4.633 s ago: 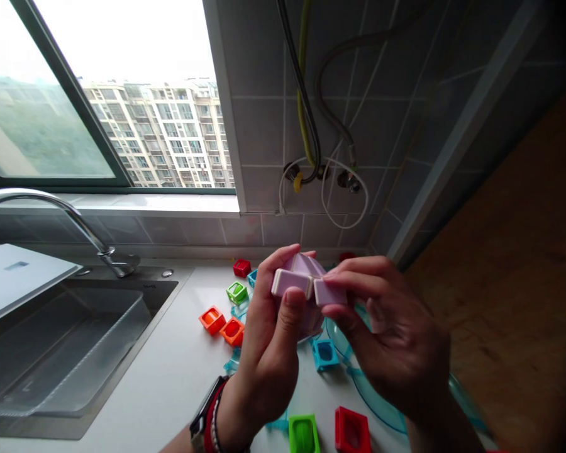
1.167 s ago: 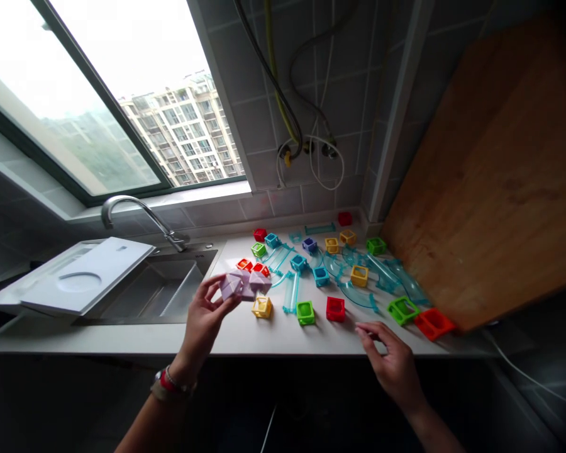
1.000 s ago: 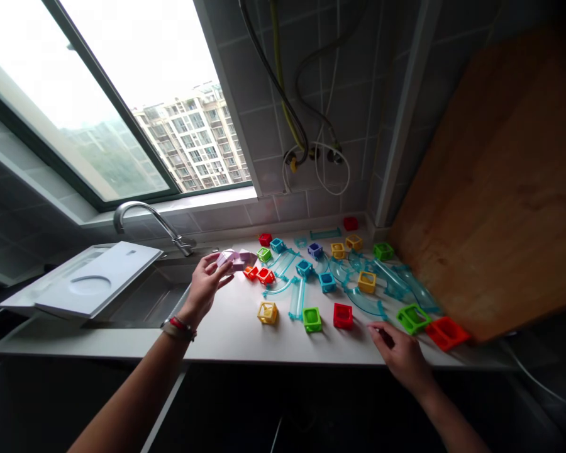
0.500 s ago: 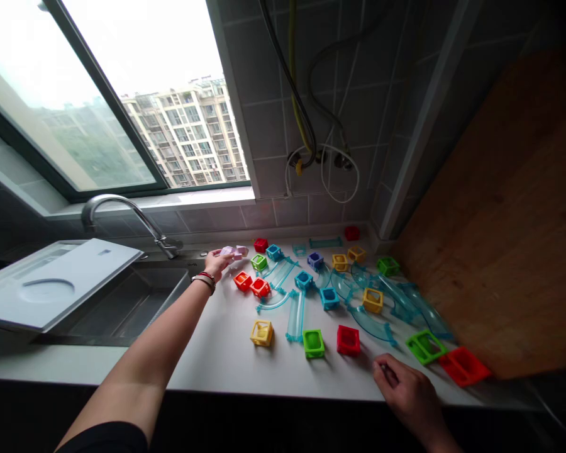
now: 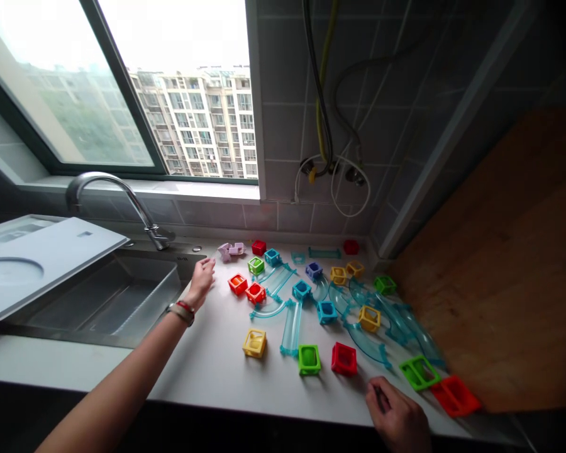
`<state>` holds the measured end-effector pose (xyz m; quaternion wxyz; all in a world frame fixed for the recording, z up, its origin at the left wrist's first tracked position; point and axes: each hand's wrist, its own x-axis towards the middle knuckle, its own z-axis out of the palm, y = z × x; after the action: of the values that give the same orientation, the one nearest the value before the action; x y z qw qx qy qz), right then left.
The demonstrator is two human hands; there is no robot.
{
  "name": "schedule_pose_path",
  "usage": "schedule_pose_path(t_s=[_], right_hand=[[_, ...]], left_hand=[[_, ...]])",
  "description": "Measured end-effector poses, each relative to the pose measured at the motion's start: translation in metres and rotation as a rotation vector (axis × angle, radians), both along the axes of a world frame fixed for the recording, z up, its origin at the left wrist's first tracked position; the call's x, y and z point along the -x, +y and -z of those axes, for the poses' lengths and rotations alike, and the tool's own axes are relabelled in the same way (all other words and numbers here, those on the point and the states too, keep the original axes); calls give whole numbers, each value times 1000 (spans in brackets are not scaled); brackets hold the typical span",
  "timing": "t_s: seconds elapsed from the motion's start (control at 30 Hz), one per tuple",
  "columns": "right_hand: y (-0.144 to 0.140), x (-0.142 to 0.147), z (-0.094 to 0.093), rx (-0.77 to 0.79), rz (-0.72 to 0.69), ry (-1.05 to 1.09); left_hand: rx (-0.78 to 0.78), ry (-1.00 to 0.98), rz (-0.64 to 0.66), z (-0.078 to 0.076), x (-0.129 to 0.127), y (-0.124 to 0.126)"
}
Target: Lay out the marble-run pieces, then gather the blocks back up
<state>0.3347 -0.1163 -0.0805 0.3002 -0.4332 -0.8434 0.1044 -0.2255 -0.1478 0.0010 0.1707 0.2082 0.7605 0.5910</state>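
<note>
Lilac toy (image 5: 230,251) set down, left fingers (image 5: 208,268) loose, empty, right fingers (image 5: 383,384) curled, contents unclear

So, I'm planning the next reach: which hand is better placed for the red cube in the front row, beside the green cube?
Probably the right hand: it is close to the red cube, while the left hand is farther off, near the sink. I can't tell whether the right hand is empty.

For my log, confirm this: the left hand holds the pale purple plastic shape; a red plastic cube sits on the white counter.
Not held: the head view shows the pale purple plastic shape on the white counter, apart from the left hand.
</note>
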Motion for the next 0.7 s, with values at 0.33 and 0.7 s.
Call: schedule_pose_path(t_s=[0.33,0.7], right_hand=[[-3,9,-5,-164,62,-15],[-6,16,-20,-93,122,-132]], left_hand=[[77,226,148,40,-127,-163],[391,522,174,33,-148,-155]])
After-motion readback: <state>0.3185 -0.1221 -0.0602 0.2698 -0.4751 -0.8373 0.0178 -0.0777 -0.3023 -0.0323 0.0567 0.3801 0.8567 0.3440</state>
